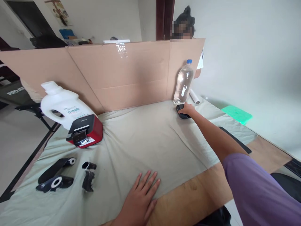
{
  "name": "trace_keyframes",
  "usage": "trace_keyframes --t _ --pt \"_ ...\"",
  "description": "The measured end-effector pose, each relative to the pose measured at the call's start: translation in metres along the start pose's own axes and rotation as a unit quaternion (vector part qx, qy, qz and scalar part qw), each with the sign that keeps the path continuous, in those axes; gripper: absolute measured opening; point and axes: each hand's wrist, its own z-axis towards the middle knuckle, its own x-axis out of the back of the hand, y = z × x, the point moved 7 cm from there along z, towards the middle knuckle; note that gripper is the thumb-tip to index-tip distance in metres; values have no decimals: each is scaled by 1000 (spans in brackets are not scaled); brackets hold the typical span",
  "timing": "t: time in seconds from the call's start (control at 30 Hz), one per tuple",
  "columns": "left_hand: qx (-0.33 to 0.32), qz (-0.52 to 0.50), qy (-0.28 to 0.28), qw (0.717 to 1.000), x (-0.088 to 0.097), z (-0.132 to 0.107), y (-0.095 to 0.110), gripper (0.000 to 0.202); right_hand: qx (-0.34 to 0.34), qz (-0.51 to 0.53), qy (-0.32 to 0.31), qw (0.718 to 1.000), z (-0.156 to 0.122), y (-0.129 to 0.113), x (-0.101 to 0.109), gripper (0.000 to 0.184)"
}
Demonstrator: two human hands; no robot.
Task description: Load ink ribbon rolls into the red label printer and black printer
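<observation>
My left hand lies flat on the grey-green cloth near the table's front edge, its fingers spread and holding nothing. My right arm reaches to the far right, where my right hand grips a small black object resting on the cloth; its exact kind I cannot make out, and the hand hides part of it. Right behind it stands a large clear water bottle with a blue cap, upright against the cardboard.
A cardboard panel spans the back. On the left are a white jug, a red-and-black label printer and several black rolls or strips. A white tube, a dark flat bar and a green stool are right. A person stands behind.
</observation>
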Motion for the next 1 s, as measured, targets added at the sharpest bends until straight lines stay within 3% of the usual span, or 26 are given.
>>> trace_keyframes --t 0.17,0.3,0.4,0.53,0.63,0.7,0.73,0.8,0.83,0.93,1.0 --pt "24 -62 -34 997 -4 -2 -1 65 66 -8 -26 997 -64 -55 -10 75" --pt "28 -70 -50 996 -5 0 -1 61 154 -7 -98 983 -149 -123 -53 73" --pt "37 -79 -61 994 -3 -1 1 58 165 -3 -140 976 -198 -157 -84 73" --pt "58 -125 -42 990 7 -5 3 53 138 -1 -128 982 -215 -160 -89 94" --pt "158 -183 44 969 25 3 -28 33 157 49 -125 978 -198 -141 -74 100" --pt "272 -239 109 926 37 19 -70 25 183 123 -116 969 -180 -126 -64 89" --pt "331 -281 135 890 40 30 -95 21 195 162 -114 961 -172 -119 -62 83" --pt "427 -402 153 795 33 56 -141 18 209 218 -123 945 -161 -106 -67 71" --pt "471 -475 139 730 24 68 -160 21 211 232 -131 941 -159 -101 -73 67" --pt "502 -539 95 669 7 101 -197 24 229 247 -147 930 -165 -94 -95 57" --pt "509 -557 73 652 -3 108 -209 25 261 262 -139 919 -174 -93 -106 53"
